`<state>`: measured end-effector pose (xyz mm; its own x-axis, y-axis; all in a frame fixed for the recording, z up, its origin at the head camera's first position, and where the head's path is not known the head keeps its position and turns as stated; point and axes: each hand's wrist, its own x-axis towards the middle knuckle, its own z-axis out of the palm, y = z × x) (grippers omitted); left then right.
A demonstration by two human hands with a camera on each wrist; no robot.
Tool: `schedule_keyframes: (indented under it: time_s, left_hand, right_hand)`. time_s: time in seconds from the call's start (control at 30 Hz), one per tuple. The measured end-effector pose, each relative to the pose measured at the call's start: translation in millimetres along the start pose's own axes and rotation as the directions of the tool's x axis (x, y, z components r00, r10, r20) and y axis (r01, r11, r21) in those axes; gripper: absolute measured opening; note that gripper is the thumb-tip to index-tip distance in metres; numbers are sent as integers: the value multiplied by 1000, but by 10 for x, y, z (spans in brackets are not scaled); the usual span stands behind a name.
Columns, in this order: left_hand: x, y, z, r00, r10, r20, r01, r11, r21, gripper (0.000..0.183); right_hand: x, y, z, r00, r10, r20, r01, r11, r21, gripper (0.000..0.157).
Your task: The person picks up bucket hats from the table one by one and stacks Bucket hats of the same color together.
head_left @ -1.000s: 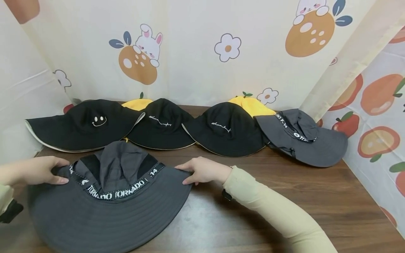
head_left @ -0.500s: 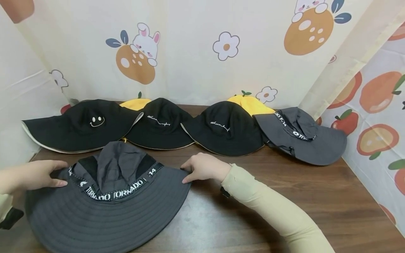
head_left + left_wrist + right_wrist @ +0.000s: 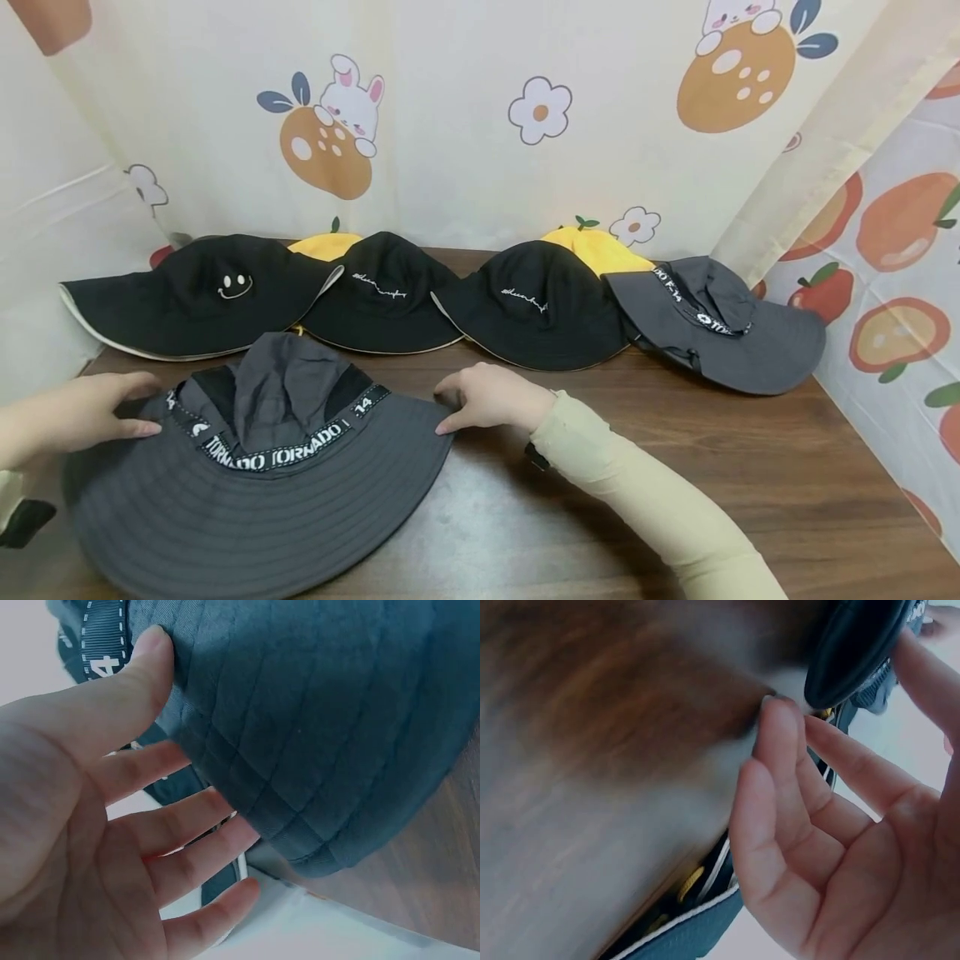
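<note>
A wide-brimmed dark grey hat (image 3: 255, 517) lies on the table at the front left, its crown toward the back and a black TORNADO-lettered band around it. My left hand (image 3: 90, 417) is at the brim's left corner. In the left wrist view its thumb rests on the brim (image 3: 300, 727), while the loosely spread fingers (image 3: 172, 821) reach to its edge and partly behind it. At the brim's right corner is my right hand (image 3: 491, 398), thumb right at the edge. The right wrist view has its relaxed fingers (image 3: 776, 750) apart from the brim (image 3: 859, 652).
Along the back of the wooden table (image 3: 600, 483) stands a row of hats: a black one with a smiley (image 3: 195, 300), two black ones with white script (image 3: 382, 300), and a grey one (image 3: 757, 342). Yellow hats (image 3: 600, 250) show behind them. Printed curtains (image 3: 465, 125) enclose the back and sides.
The right hand has shifted slightly right, its index finger drawing off the brim's corner. The left fingers have barely moved, and the grey hat stays in place.
</note>
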<state>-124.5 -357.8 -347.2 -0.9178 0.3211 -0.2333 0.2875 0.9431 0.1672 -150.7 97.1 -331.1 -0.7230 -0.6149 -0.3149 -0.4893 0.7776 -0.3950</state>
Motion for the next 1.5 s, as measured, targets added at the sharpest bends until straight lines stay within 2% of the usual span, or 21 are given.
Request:
schedule_keyframes:
  time_s: [0.13,0.2,0.27,0.37,0.47,0.53,0.63,0.73,0.83,0.93,1.07,1.2,1.37,1.5]
  left_hand:
    - [-48,112,-83,994,-7,-107,9,1000,15,68]
    - [-70,222,-126,982,-9,-187,13,1000,20,62]
    - [-99,375,-163,960,-5,-281,15,999,34,54]
    - [-127,631,-188,916,-16,-401,28,999,26,44]
    - [-143,891,-189,878,-29,-479,8,999,-45,35]
    - [-152,1040,-173,861,-44,-507,-27,991,-132,30]
    - [-149,1256,-126,848,-58,-527,-90,964,-252,29]
    - [-132,1459,-79,845,-28,-534,-160,939,-303,29]
    - [-122,1650,-47,855,-10,-519,-189,925,-329,28]
    - [-106,1826,-41,885,-20,-465,-186,901,-392,27]
    - [-48,2049,-19,916,21,-401,-233,840,-490,25]
    - [12,2243,43,929,98,-357,-286,802,-525,23]
    - [47,2346,112,931,121,-344,-304,780,-547,21]
    - [79,2351,150,939,118,-324,-300,742,-600,20]
  right_hand:
    - [-72,91,-49,999,31,20,-33,995,93,49]
    - [-125,149,-92,999,41,18,-44,989,138,46]
    - [-182,214,-130,999,48,10,-49,982,181,43]
    - [-278,314,-175,998,55,-10,-50,961,274,39]
    - [-376,400,-203,997,67,-25,-54,932,359,38]
    - [-431,453,-209,997,74,-37,-53,916,398,37]
    - [-497,518,-203,996,79,-43,-52,898,436,37]
    - [-550,592,-176,996,81,-34,-56,883,467,38]
    - [-605,678,-153,996,83,-33,-56,870,489,38]
    - [-656,768,-159,995,85,-50,-47,857,513,37]
    - [-703,889,-206,992,97,-81,-34,822,569,38]
    - [-769,1007,-272,983,138,-120,-34,783,621,39]
    - [-926,1131,-411,955,219,-201,-35,753,657,43]
    - [-1142,1279,-537,920,265,-287,9,720,694,39]
